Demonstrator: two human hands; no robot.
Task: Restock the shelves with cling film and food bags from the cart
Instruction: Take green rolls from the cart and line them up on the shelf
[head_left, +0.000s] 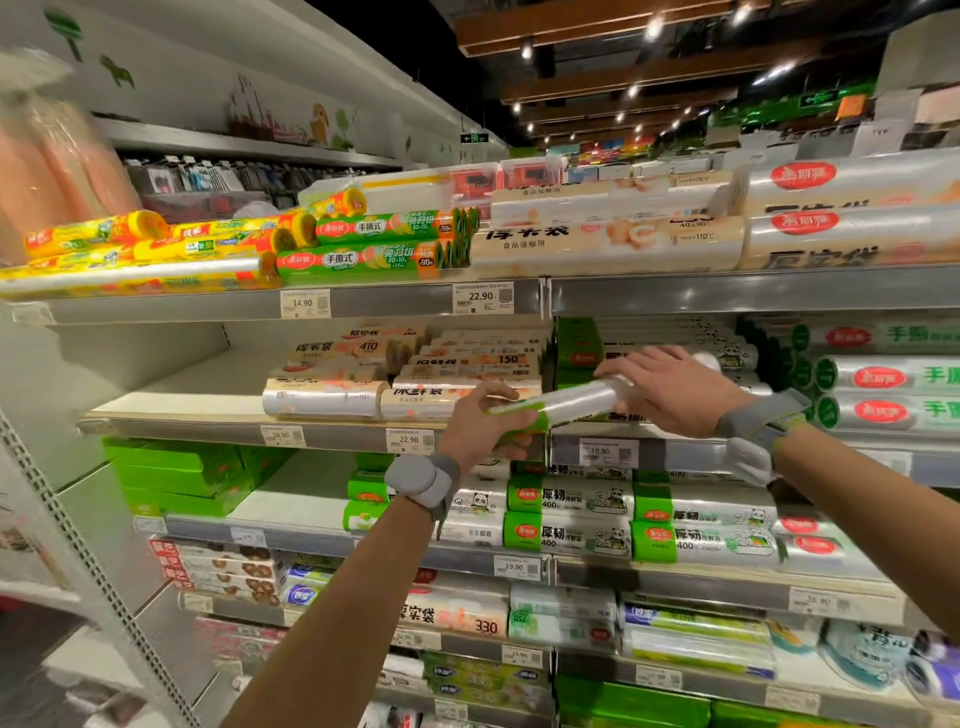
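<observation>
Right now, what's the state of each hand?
Left hand: gripping the green end of the food bag roll.
Right hand: laid over the same roll; whether it grips cannot be told.

bag roll (571, 402) — clear, green-ended | slightly tilted | before shelf (675, 451)

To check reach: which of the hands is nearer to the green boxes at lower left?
Left. The left hand is above and right of the green boxes; the right hand is farther right, on the same roll.

Our single head camera faces the shelves (395, 304) from close by, seemingly tilted slightly down; the left edge looks blurred.
</observation>
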